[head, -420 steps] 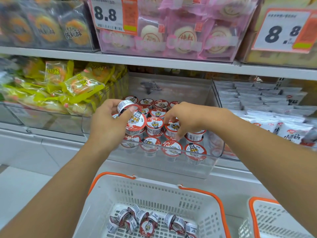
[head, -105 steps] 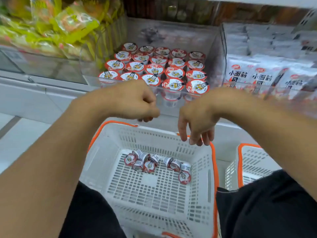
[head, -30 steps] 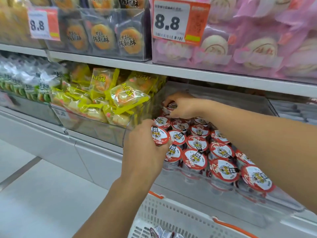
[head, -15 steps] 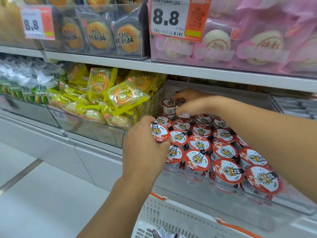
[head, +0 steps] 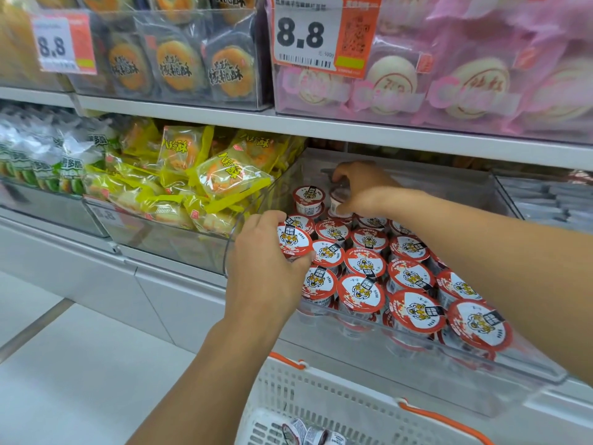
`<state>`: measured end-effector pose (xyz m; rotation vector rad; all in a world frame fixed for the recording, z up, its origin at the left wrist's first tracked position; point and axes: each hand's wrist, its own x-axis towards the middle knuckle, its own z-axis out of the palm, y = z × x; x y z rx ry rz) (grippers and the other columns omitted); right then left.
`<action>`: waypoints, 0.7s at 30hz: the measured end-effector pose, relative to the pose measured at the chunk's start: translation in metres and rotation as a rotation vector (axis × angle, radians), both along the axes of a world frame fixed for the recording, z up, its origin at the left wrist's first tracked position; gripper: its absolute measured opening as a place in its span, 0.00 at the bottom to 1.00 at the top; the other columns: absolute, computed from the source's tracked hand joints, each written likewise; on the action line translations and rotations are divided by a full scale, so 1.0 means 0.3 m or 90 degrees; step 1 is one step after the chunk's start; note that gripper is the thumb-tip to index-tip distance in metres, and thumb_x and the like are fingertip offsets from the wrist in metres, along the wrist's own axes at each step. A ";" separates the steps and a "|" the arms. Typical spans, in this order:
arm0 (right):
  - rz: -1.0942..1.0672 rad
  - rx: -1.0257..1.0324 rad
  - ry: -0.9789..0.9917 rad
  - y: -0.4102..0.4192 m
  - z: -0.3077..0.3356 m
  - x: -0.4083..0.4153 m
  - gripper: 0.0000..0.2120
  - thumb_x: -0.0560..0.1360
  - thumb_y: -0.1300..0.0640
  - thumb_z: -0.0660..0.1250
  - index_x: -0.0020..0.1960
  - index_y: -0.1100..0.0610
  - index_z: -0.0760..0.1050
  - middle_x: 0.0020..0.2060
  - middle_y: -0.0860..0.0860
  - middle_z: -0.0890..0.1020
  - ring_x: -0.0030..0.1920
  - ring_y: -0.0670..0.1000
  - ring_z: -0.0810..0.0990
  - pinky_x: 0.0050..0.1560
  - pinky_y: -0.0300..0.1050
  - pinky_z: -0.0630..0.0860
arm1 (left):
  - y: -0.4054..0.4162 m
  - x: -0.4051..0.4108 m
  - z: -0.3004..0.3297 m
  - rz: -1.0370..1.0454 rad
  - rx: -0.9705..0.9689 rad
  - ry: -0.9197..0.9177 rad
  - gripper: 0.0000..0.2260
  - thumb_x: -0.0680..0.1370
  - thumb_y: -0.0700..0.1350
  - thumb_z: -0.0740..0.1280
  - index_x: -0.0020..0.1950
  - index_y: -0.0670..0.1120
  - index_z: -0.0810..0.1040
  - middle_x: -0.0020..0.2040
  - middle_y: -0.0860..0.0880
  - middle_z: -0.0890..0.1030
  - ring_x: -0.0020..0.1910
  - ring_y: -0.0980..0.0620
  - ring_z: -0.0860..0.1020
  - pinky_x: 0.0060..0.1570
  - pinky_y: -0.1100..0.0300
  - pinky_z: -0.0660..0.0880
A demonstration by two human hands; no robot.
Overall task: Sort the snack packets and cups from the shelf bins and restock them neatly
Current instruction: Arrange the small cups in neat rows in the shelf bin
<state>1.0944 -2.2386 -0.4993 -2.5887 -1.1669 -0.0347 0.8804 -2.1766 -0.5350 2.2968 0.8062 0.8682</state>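
Left hand (head: 266, 264) near, forearm extended forward, fingers curled and gripping. Right hand (head: 362, 191) farther back, arm reaching in from the right, fingertips pinching downward.

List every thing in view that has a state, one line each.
Left hand: grips a red-and-white foil-lidded cup at the bin's front left.
Right hand: fingers hold a second-layer cup at the back.
Clear plastic bin: packed with upright cups.
White orange-rimmed basket: holds a few cups lying on their sides.
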 end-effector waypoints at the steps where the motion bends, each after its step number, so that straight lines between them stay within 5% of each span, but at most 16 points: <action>1: -0.003 0.004 -0.010 0.002 0.001 -0.003 0.28 0.70 0.58 0.78 0.68 0.54 0.72 0.64 0.54 0.76 0.61 0.55 0.76 0.57 0.44 0.72 | -0.001 0.000 0.000 -0.001 -0.004 -0.002 0.30 0.69 0.50 0.80 0.68 0.50 0.74 0.62 0.52 0.77 0.59 0.53 0.74 0.58 0.58 0.74; 8: -0.014 -0.042 -0.056 0.003 -0.002 -0.001 0.18 0.71 0.59 0.77 0.59 0.54 0.81 0.60 0.54 0.81 0.57 0.56 0.80 0.56 0.47 0.76 | -0.006 0.005 -0.003 0.002 -0.031 -0.025 0.30 0.66 0.52 0.81 0.65 0.52 0.74 0.58 0.54 0.80 0.54 0.53 0.80 0.52 0.53 0.81; 13: 0.162 -0.053 -0.026 0.012 -0.003 -0.022 0.22 0.81 0.56 0.63 0.74 0.46 0.70 0.74 0.48 0.70 0.73 0.53 0.68 0.71 0.47 0.67 | -0.006 0.007 -0.003 0.001 -0.034 -0.029 0.31 0.67 0.52 0.81 0.66 0.52 0.73 0.58 0.53 0.80 0.55 0.53 0.79 0.54 0.52 0.81; 21: 0.182 -0.199 0.026 0.029 -0.016 -0.044 0.23 0.84 0.54 0.55 0.79 0.45 0.59 0.78 0.51 0.62 0.71 0.55 0.70 0.66 0.43 0.69 | -0.004 0.007 0.000 -0.009 -0.021 -0.015 0.32 0.66 0.53 0.81 0.66 0.53 0.72 0.59 0.55 0.79 0.56 0.53 0.79 0.54 0.55 0.80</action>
